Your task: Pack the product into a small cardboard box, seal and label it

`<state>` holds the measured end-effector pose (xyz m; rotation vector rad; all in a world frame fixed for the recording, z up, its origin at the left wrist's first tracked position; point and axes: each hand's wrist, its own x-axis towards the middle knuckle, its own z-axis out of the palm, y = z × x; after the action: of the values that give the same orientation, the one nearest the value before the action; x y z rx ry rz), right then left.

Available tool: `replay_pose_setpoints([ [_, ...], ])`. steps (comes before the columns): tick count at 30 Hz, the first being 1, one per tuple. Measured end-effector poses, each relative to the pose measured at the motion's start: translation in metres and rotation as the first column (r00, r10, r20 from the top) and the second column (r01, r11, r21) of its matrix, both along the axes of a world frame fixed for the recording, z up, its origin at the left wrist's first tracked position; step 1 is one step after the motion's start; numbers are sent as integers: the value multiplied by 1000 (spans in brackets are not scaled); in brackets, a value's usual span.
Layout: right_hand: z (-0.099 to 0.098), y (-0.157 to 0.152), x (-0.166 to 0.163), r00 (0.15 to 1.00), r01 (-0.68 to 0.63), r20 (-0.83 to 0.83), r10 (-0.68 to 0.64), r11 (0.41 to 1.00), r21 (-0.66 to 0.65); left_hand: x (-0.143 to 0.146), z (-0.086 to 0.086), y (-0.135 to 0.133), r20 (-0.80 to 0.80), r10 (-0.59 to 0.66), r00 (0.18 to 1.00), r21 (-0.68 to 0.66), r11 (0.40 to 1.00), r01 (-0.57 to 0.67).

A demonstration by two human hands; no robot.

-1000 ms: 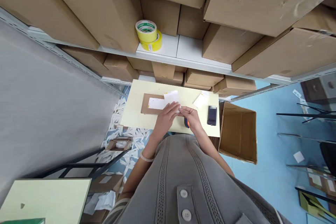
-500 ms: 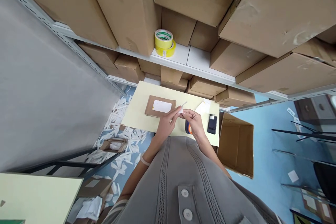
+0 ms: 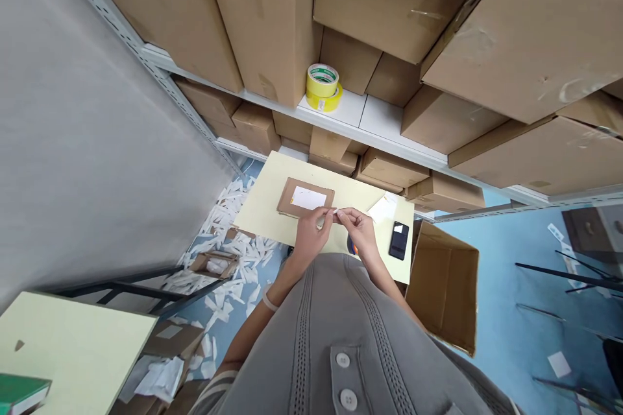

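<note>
Over the pale yellow table [image 3: 260,207], my left hand [image 3: 311,233] pinches one end of a small white paper piece [image 3: 335,211] between thumb and finger. My right hand [image 3: 359,227] pinches the other end, so the fingertips nearly meet. Most of the piece is hidden by the fingers. Just beyond my left hand lies a flat brown cardboard mailer [image 3: 288,201] with a white label [image 3: 308,198] on top. Partly covered by my right hand is a round blue and orange object [image 3: 351,246]. White sheets [image 3: 384,206] and a black phone [image 3: 399,241] lie farther right.
Shelves ahead hold cardboard boxes [image 3: 257,19] and two yellow tape rolls [image 3: 323,85]. An open carton [image 3: 450,285] stands right of the table. White paper strips [image 3: 248,259] litter the floor at left, near a second table [image 3: 82,337] with a green box [image 3: 22,390].
Both hands have drawn into a closer fingertip pinch, and the white piece shows less than before. The left fingers, earlier stretched out, are now bent. The view has shifted slightly.
</note>
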<state>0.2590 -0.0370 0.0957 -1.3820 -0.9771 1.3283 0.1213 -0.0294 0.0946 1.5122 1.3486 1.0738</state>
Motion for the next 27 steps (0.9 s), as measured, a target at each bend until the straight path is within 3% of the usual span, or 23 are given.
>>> replay_pose_setpoints([
  [7,4,5,-7,938,-44,347,1,992,115,-11,-2,-1,72,45,996,-90,995,-38],
  [11,10,6,-14,894,-59,447,-25,983,173,-16,-4,1,246,59,968,-177,984,-15],
  [18,18,7,-18,834,-210,552,-4,922,324,-21,-4,9,635,198,746,-372,926,72],
  [22,22,8,-17,773,-314,635,9,875,369,-21,5,18,730,242,639,-416,899,135],
  [27,26,6,-12,680,-384,733,-22,841,381,-17,15,28,775,238,585,-410,895,178],
])
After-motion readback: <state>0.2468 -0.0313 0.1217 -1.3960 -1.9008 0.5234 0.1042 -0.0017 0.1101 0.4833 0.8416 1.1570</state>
